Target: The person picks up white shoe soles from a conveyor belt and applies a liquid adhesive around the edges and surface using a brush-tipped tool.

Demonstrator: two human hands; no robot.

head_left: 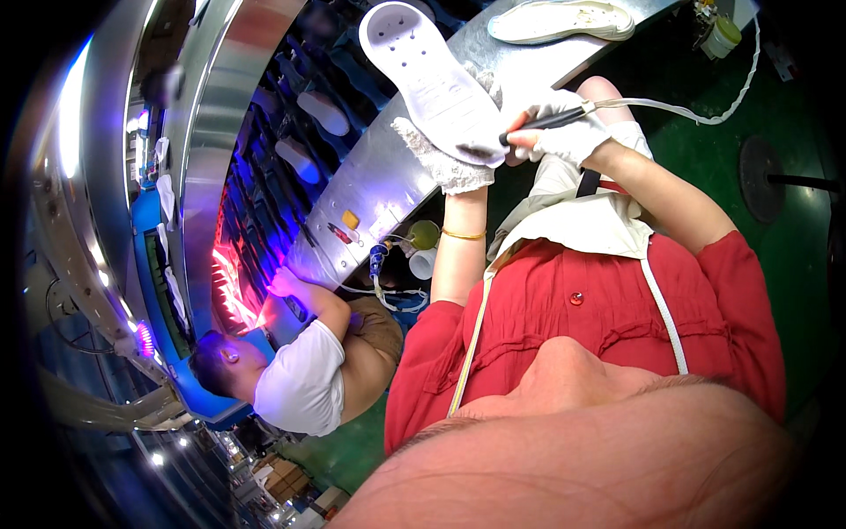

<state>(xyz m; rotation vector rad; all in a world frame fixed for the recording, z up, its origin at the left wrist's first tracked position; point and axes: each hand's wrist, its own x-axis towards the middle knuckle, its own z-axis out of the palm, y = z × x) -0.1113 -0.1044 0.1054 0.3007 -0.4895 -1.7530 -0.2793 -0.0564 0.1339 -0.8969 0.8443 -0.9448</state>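
A white shoe sole (432, 79), with several small holes at its far end, rests in my left hand (445, 163). That hand wears a white knit glove and is closed around the sole's near end from beneath. Also in a white glove, my right hand (564, 132) pinches a black-handled brush (557, 118) fed by a clear hose (692, 113). The brush's tip is at the near end of the sole, beside a dark patch; I cannot tell if it touches. A cream shoe (564, 21) lies on the metal bench (379, 167) beyond my hands.
Left of the bench, a conveyor carries white soles (323, 113). A co-worker in a white shirt (304, 383) sits at left, one hand near the line. A yellow-green cup (424, 234), a white cup (423, 264) and a blue hose fitting (377, 259) are by the bench edge.
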